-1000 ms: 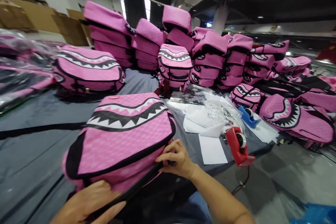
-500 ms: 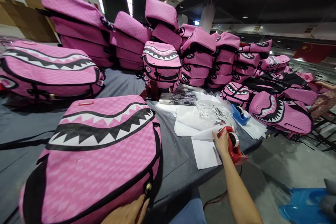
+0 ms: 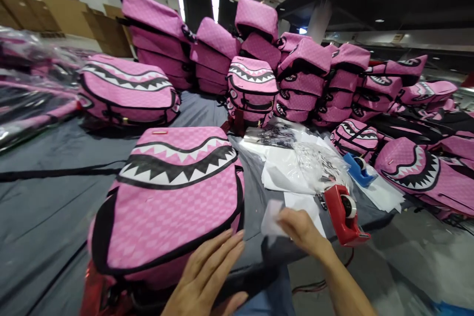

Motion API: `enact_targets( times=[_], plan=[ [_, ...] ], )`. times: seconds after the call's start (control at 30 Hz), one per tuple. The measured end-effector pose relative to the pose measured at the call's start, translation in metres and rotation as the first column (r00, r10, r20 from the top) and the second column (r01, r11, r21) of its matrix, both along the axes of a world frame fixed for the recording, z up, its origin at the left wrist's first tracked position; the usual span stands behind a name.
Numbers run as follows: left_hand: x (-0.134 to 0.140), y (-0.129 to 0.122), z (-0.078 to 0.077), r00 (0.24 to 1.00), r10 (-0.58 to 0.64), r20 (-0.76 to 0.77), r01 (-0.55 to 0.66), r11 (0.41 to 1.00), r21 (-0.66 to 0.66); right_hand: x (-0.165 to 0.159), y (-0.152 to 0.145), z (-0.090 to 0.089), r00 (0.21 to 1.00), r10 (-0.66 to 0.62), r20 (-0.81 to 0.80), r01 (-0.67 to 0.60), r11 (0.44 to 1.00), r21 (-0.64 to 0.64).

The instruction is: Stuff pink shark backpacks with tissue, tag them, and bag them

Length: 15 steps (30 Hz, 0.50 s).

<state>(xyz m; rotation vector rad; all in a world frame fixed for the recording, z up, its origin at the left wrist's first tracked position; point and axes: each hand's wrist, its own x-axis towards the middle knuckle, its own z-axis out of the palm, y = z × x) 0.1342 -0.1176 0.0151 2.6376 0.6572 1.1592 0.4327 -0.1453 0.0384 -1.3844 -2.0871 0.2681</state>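
Observation:
A pink checked backpack (image 3: 177, 207) with a black-and-white shark-mouth print lies front up on the dark cloth before me. My left hand (image 3: 211, 271) has its fingers stretched out at the backpack's near right edge, seemingly touching it. Pinched in my right hand (image 3: 301, 229) is a thin white sheet (image 3: 272, 218), blurred by motion; whether it is paper or plastic I cannot tell. Right of that hand, and apart from it, stands a red tape dispenser (image 3: 341, 217) with a roll of tape. White papers (image 3: 289, 173) lie beyond the hand.
Stacked pink backpacks (image 3: 303, 79) line the back of the table. A blue tape dispenser (image 3: 359, 170) stands beside a small pink bag (image 3: 354, 138). Plastic-wrapped goods (image 3: 33, 84) lie at left, cardboard boxes (image 3: 55, 15) behind. The table edge (image 3: 255, 269) runs close in front.
My right hand has left the red tape dispenser and moved left with the white sheet. My left hand has opened flat by the backpack. The view has swung left.

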Motion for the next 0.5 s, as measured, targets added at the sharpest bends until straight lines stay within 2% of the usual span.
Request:
enact_targets(
  times=[0.03,0.1,0.2,0.27,0.33,0.37,0.43,0.5],
  plan=[
    [0.008,-0.001,0.012,0.998,-0.053,0.015,0.054,0.996,-0.070,-0.018,-0.003,0.011,0.986,0.169,-0.013,-0.169,0.984,-0.050],
    [0.020,-0.001,0.025,0.986,-0.149,0.069,0.162,0.951,-0.264,-0.045,-0.005,0.030,0.925,0.373,-0.073,-0.380,0.909,-0.171],
    [0.017,0.000,0.025,0.976,-0.161,0.146,0.215,0.805,-0.553,-0.066,-0.004,0.045,0.886,0.427,-0.180,-0.463,0.811,-0.357],
    [0.007,-0.005,0.018,0.981,-0.111,0.161,0.191,0.728,-0.658,-0.072,-0.002,0.043,0.867,0.440,-0.231,-0.496,0.737,-0.459],
    [-0.005,-0.015,0.009,0.982,-0.060,0.178,0.171,0.676,-0.716,-0.079,-0.001,0.035,0.845,0.462,-0.269,-0.532,0.676,-0.510],
    [-0.010,-0.022,0.005,0.982,-0.017,0.191,0.156,0.647,-0.746,-0.084,-0.001,0.030,0.842,0.461,-0.282,-0.538,0.666,-0.517],
    [-0.018,-0.035,-0.004,0.973,0.093,0.212,0.119,0.587,-0.801,-0.096,-0.002,0.021,0.854,0.430,-0.292,-0.519,0.685,-0.510],
    [-0.026,-0.046,-0.012,0.952,0.200,0.232,0.081,0.566,-0.821,-0.106,-0.003,0.013,0.868,0.414,-0.273,-0.496,0.712,-0.498]
  ],
)
